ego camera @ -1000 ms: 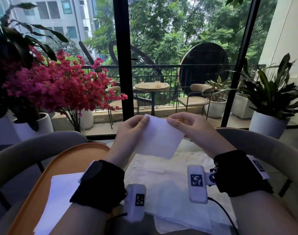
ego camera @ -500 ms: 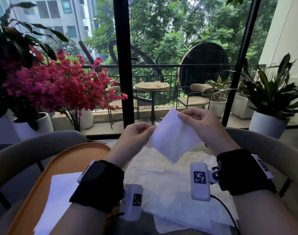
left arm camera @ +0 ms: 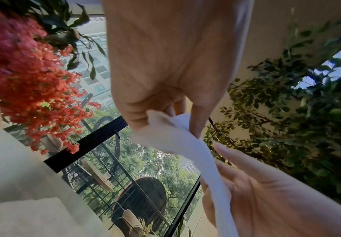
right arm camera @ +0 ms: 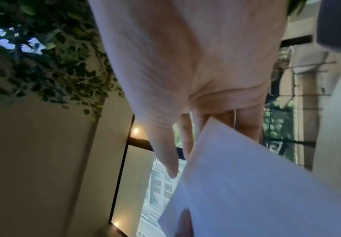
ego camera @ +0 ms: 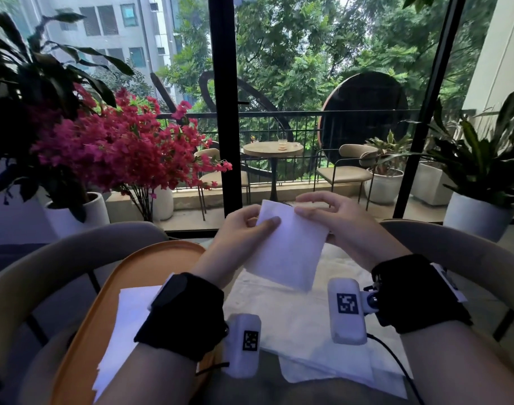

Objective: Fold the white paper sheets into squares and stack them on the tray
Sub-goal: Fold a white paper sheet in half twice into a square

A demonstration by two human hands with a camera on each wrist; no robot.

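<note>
The folded white sheet (ego camera: pixel 288 247) is hanging in the air between both hands, above the loose sheets (ego camera: pixel 302 325) lying on the tabletop. The left hand (ego camera: pixel 241 232) is pinching its left edge with thumb on top; the right hand (ego camera: pixel 334 223) is gripping the right edge, probably squaring the fold before it goes onto the orange tray (ego camera: pixel 109 287), where folded paper (ego camera: pixel 124 325) is already lying.

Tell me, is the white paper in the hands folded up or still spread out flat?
Folded. The paper is a small square held in the air, pinched by the left hand, much smaller than the spread sheets lying below.
</note>
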